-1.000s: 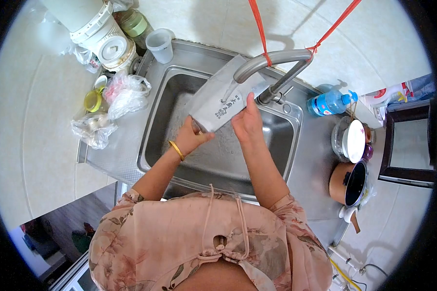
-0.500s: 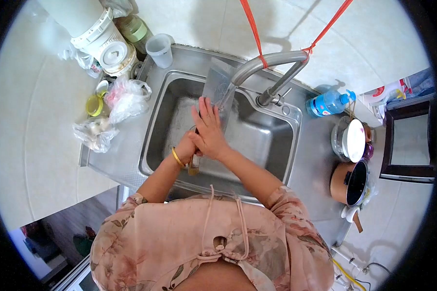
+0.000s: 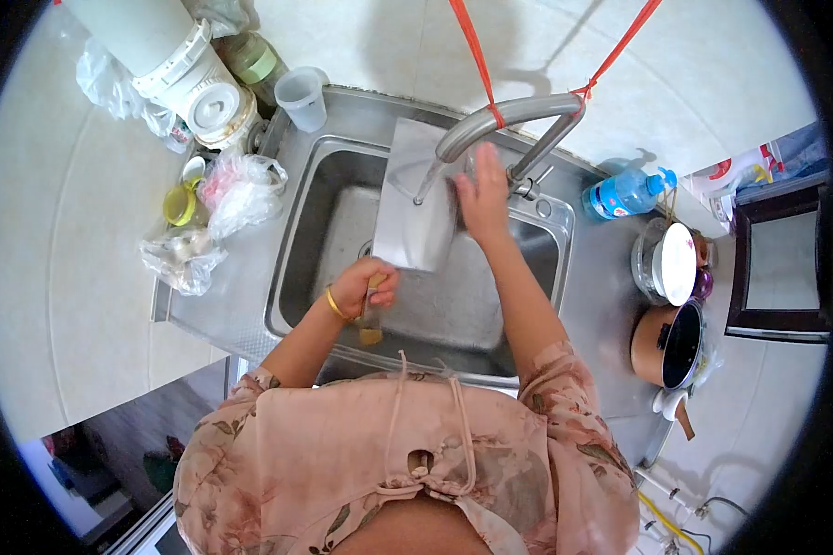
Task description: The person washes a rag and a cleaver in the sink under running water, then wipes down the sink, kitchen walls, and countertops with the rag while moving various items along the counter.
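A cleaver with a broad metal blade (image 3: 415, 217) lies over the sink (image 3: 338, 199), its blade pointing away from me. My left hand (image 3: 363, 287) is closed round its wooden handle (image 3: 370, 335), whose end sticks out below the fist. Water runs from the curved faucet (image 3: 514, 111) onto the blade. My right hand (image 3: 484, 190) is beside the blade's right edge, fingers stretched out; whether it touches the blade is unclear.
Left of the sink are plastic bags (image 3: 245, 190), a clear cup (image 3: 302, 97) and a white bucket (image 3: 180, 69). On the right stand a blue bottle (image 3: 625, 196), a white bowl (image 3: 673, 264) and a brown pot (image 3: 652, 344). Red strings (image 3: 477, 55) hold the faucet.
The blade has turned from its marked face to a plain one and now points more straight away. My right hand crossed over to my left hand, then moved back right beside the blade.
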Motion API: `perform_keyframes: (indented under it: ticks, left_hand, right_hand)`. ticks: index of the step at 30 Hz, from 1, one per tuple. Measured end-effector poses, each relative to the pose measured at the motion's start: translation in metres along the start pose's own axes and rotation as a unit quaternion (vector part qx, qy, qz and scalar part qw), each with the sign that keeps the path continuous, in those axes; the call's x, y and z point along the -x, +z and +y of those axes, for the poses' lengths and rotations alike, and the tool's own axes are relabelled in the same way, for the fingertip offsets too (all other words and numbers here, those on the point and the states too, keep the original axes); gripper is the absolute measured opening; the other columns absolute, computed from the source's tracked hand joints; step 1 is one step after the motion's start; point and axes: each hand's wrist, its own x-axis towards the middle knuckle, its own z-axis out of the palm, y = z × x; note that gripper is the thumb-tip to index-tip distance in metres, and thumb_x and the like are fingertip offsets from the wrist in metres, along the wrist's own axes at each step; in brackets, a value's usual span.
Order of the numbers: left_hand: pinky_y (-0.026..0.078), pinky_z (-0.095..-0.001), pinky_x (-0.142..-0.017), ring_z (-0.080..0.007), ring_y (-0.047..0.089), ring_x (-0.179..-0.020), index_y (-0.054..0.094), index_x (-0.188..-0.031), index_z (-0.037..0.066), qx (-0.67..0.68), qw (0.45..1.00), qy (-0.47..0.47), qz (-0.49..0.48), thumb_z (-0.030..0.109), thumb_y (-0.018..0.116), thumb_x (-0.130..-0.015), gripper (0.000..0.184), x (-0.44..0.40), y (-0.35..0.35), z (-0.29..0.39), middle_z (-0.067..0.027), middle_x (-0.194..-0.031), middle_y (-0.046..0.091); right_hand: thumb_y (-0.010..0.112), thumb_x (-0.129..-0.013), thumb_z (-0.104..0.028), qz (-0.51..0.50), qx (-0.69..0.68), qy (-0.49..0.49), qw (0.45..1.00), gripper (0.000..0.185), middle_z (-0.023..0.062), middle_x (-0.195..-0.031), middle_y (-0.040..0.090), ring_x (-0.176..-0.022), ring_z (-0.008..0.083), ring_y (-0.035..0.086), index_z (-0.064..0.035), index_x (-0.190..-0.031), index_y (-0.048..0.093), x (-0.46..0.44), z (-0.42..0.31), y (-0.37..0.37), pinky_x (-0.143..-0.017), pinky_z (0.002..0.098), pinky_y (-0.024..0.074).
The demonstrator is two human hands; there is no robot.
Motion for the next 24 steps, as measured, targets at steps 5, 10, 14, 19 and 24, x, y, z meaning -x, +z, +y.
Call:
perform_keyframes:
  ticks: [5,10,14,19,24]
  left_hand:
    - [0.042,-0.0310,-0.061,-0.0173,0.048,-0.058,0.050,-0.070,0.006,0.035,0.994,0.068,0.082,0.022,0.046,-0.087,0.024,-0.031,0.003,-0.003,-0.0043,-0.061,0.049]
    - [0.046,-0.0351,-0.071,-0.0208,0.054,-0.070,0.052,-0.081,0.005,0.156,0.982,0.051,0.098,0.019,0.048,-0.088,0.016,-0.046,0.002,-0.009,-0.0068,-0.075,0.054]
    - [0.047,-0.0372,-0.076,-0.0224,0.055,-0.073,0.052,-0.084,0.005,0.191,0.974,0.031,0.122,0.018,0.049,-0.089,0.015,-0.044,-0.009,-0.024,-0.0073,-0.077,0.056]
    - [0.048,-0.0360,-0.077,-0.0219,0.057,-0.074,0.054,-0.083,0.006,0.181,0.967,-0.001,0.179,0.020,0.050,-0.089,0.015,-0.030,0.004,-0.036,-0.0061,-0.076,0.058]
    - [0.049,-0.0354,-0.077,-0.0210,0.058,-0.076,0.054,-0.083,0.006,0.157,0.976,-0.009,0.152,0.020,0.050,-0.089,0.015,-0.023,0.000,-0.044,-0.0053,-0.077,0.059]
  right_hand:
    - [0.072,-0.071,-0.035,0.173,0.021,0.125,0.977,0.084,0.0296,-0.139,0.024,-0.129,0.0419,0.024,0.0043,-0.133,0.030,0.018,0.022,-0.037,-0.106,0.0446,0.0225]
    - [0.082,-0.055,-0.042,0.155,-0.018,0.228,0.961,0.116,0.0288,-0.137,0.027,-0.127,0.0412,0.028,0.0042,-0.138,0.016,-0.014,0.068,-0.036,-0.104,0.0425,0.0259]
    - [0.079,-0.058,-0.035,0.049,-0.109,0.326,0.938,0.115,0.0290,-0.136,0.029,-0.127,0.0376,0.030,0.0042,-0.139,0.006,-0.025,0.078,-0.043,-0.107,0.0374,0.0243]
    - [0.077,-0.059,-0.031,0.175,0.019,0.291,0.940,0.109,0.0276,-0.130,0.039,-0.122,0.0374,0.038,0.0063,-0.138,0.011,-0.026,0.086,-0.018,-0.102,0.0408,0.0312]
    - [0.075,-0.062,-0.031,0.122,-0.069,0.300,0.944,0.103,0.0290,-0.125,0.043,-0.115,0.0374,0.044,0.0069,-0.137,0.015,-0.023,0.069,-0.042,-0.098,0.0412,0.0359]
